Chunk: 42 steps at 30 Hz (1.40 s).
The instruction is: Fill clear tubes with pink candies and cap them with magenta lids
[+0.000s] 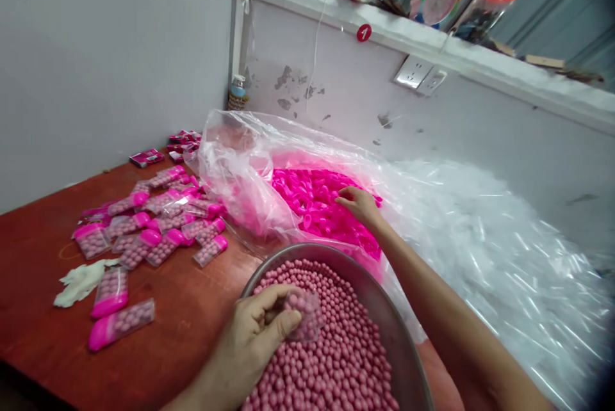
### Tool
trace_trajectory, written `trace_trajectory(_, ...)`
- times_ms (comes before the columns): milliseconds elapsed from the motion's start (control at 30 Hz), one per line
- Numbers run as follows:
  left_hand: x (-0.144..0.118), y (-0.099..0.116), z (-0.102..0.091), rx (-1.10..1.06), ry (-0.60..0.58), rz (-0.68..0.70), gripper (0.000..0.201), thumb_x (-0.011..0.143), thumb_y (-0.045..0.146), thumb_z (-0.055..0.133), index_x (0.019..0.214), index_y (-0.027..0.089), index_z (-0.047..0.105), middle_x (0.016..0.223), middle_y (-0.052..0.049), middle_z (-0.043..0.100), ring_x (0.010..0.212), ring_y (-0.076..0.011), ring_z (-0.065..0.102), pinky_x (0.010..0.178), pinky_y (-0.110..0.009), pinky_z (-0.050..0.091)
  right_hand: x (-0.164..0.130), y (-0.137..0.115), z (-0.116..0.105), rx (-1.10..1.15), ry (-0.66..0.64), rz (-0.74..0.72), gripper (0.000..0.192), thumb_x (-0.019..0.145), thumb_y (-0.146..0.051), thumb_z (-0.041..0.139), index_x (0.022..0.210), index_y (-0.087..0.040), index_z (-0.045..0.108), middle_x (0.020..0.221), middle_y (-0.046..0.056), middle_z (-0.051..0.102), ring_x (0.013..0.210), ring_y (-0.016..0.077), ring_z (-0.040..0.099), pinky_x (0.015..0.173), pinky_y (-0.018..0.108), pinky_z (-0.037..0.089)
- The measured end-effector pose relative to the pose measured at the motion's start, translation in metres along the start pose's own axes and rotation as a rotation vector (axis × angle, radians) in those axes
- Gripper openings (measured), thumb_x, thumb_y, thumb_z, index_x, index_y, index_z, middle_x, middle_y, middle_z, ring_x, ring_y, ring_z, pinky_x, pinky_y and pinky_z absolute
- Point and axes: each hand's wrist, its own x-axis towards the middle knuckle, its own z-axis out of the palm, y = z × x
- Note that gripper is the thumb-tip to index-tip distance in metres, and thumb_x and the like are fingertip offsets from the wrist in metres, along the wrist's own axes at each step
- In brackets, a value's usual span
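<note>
My left hand [257, 328] grips a small clear tube [307, 315] filled with pink balls, held over a metal bowl [384, 315] heaped with pink balls [331, 360]. My right hand [358, 203] reaches forward into an open clear plastic bag [240, 168], its fingers resting among the bright pink caps [312, 196] inside; whether it holds one I cannot tell. Several filled tubes with pink caps [158, 225] lie in a pile on the red-brown table [43, 238] to the left.
A white crumpled glove [79, 282] lies near the table's left edge. Two capped tubes [118, 308] lie apart near the front. A large heap of clear tubes [494, 238] fills the right side. Small pink boxes [147, 157] sit by the wall.
</note>
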Motion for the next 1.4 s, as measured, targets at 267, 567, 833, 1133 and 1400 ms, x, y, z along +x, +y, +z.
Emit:
trace_trajectory(267, 0.003, 0.000, 0.002, -0.231, 0.065, -0.021, 0.028, 0.078, 0.034, 0.062, 0.099, 0.016, 0.062, 0.099, -0.007, 0.065, 0.083, -0.0161, 0.061, 0.073, -0.028, 0.052, -0.092, -0.047, -0.010, 0.745, -0.173, -0.012, 0.037, 0.077, -0.044, 0.059, 0.102, -0.017, 0.052, 0.061, -0.001, 0.060, 0.044, 0.0095, 0.049, 0.044, 0.023, 0.041)
trace_trajectory(567, 0.002, 0.000, 0.007, -0.444, 0.113, 0.024, 0.023, 0.076, 0.028, 0.065, 0.095, 0.015, 0.059, 0.094, -0.005, 0.065, 0.075, -0.0125, 0.062, 0.070, -0.026, 0.053, -0.177, -0.102, 0.017, 0.828, -0.240, -0.117, 0.023, 0.076, -0.031, 0.065, 0.097, -0.022, 0.064, 0.093, 0.004, 0.065, 0.079, 0.0170, 0.061, 0.069, 0.028, 0.050)
trace_trajectory(833, -0.004, -0.002, 0.008, -0.134, 0.058, 0.065, 0.023, 0.080, 0.027, 0.058, 0.100, 0.016, 0.063, 0.095, -0.005, 0.066, 0.084, -0.0160, 0.062, 0.075, -0.028, 0.051, -0.189, -0.100, -0.003, 0.331, 0.006, -0.426, 0.031, 0.085, -0.026, 0.053, 0.115, -0.025, 0.057, 0.105, 0.007, 0.061, 0.096, 0.0208, 0.058, 0.083, 0.035, 0.047)
trace_trajectory(1133, -0.012, 0.002, 0.010, 0.533, 0.140, 0.323, 0.020, 0.084, 0.020, 0.052, 0.097, 0.018, 0.067, 0.084, -0.003, 0.070, 0.075, -0.0159, 0.063, 0.069, -0.024, 0.048, -0.195, -0.108, -0.009, 0.152, -0.104, -0.664, 0.045, 0.090, -0.017, 0.040, 0.134, -0.027, 0.035, 0.090, 0.006, 0.053, 0.082, 0.0168, 0.055, 0.069, 0.029, 0.049)
trace_trajectory(1400, -0.022, -0.003, 0.006, 0.619, 0.113, 0.479, 0.023, 0.084, 0.013, 0.049, 0.101, 0.016, 0.065, 0.092, -0.006, 0.071, 0.082, -0.0152, 0.065, 0.075, -0.022, 0.048, -0.209, -0.103, 0.001, 0.057, -0.154, -0.753, 0.058, 0.089, -0.010, 0.036, 0.141, -0.026, 0.016, 0.082, 0.006, 0.049, 0.070, 0.0170, 0.051, 0.060, 0.028, 0.048)
